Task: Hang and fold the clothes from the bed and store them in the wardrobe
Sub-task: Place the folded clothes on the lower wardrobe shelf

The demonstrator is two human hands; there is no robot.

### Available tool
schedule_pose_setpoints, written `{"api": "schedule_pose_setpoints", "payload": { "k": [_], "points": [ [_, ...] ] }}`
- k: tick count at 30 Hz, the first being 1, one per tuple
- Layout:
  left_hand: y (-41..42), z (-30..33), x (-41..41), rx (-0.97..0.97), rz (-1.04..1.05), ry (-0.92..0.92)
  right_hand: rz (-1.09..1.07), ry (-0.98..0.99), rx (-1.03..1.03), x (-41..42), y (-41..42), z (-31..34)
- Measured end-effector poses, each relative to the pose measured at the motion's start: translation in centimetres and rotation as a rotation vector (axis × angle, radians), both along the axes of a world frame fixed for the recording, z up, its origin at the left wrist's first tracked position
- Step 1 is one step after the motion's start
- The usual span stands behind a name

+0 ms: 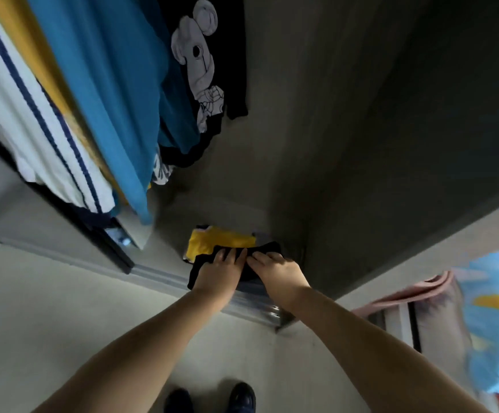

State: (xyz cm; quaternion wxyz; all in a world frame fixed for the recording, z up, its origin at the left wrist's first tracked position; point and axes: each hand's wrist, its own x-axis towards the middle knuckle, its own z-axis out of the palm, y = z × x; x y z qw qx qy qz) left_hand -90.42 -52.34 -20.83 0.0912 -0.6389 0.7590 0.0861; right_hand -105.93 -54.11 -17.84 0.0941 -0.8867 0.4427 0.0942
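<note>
- The fingers of the left hand [220, 274] are laid nearly straight and close together on a folded black cloth garment [267, 248]; the cloth is pressed, not pinched.
- The fingers of the right hand [275, 271] are bent slightly on the same garment, fingertips just beside those of the left; whether cloth is pinched cannot be told.
- The black garment is seen on the grey wardrobe floor [242, 204], partly overlapping a folded yellow garment [212, 241] behind it.
- Above left, a blue shirt [102, 84], a white shirt with navy stripes [30, 120] and a black shirt with a cartoon mouse print [203, 55] are hung.
- A blue patterned bed cover [492, 308] is seen at right.
</note>
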Motion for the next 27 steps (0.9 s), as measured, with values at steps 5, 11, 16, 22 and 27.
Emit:
{"api": "schedule_pose_setpoints", "payload": {
  "k": [5, 11, 16, 22, 27],
  "points": [
    [-6.7, -6.5, -0.2, -0.031, -0.131, -0.004, -0.118, 0.071, 0.02, -0.1, -5.4, -5.8],
    [-15.9, -16.6, -2.6, -0.029, -0.203, 0.059, -0.27, 0.065, -0.057, -2.0, -12.3, -15.9],
    [-20.9, -26.3, -6.0, -0.141, -0.178, 0.152, -0.335, 0.07, -0.135, -4.6, -17.6, -25.1],
    [-24.7, -37.8, -10.2, -0.215, -0.182, 0.27, -0.451, 0.047, -0.281, -8.4, -20.4, -36.9],
    [-22.3, -50.1, -12.0, -0.106, -0.228, 0.153, -0.576, 0.018, -0.161, -9.1, -17.5, -49.1]
  ]
}}
